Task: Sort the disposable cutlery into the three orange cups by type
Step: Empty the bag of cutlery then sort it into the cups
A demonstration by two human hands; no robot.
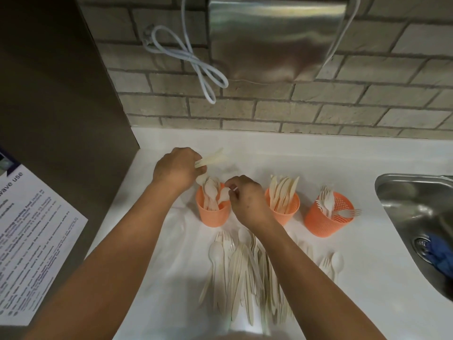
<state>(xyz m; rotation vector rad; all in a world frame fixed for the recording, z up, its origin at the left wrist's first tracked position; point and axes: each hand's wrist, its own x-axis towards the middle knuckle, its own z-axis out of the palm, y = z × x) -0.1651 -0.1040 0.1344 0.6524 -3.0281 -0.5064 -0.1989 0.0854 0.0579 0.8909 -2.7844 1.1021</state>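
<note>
Disposable cutlery (245, 273), pale and cream-coloured, lies in a loose mixed pile on a white bench (355, 290), near the bottom centre of a view from above. At the far left, a printed notice (36, 241) is stuck on a dark panel (61, 119).

Next, the left hand (175, 169) hovers above the bench, just behind the left cup (213, 215). Its fingers are curled round a few pale flat pieces (212, 157) that stick out to the right, too blurred to tell their type. The left cup is orange, stands upright and holds spoons (210, 191) with their bowls up.

The right hand (247, 198) reaches over the pile to this cup's rim. Its thumb and fingertips pinch a single spoon (223, 194), whose bowl shows over the cup's opening.

Just beside, partly hidden behind that hand, the middle cup (288, 214) holds knives (284, 190) standing upright. The right cup (321, 223), a little apart, has perforated walls and holds forks (327, 202), one lying across its rim. Nearer the viewer, a stray spoon and fork (337, 262) lie apart from the pile.

At the far right is a steel sink (404, 190) with a blue cloth (438, 251) lying in it. On the brick wall (318, 111) behind hang a looped white cable (196, 62) and a brushed-metal box (277, 38).
</note>
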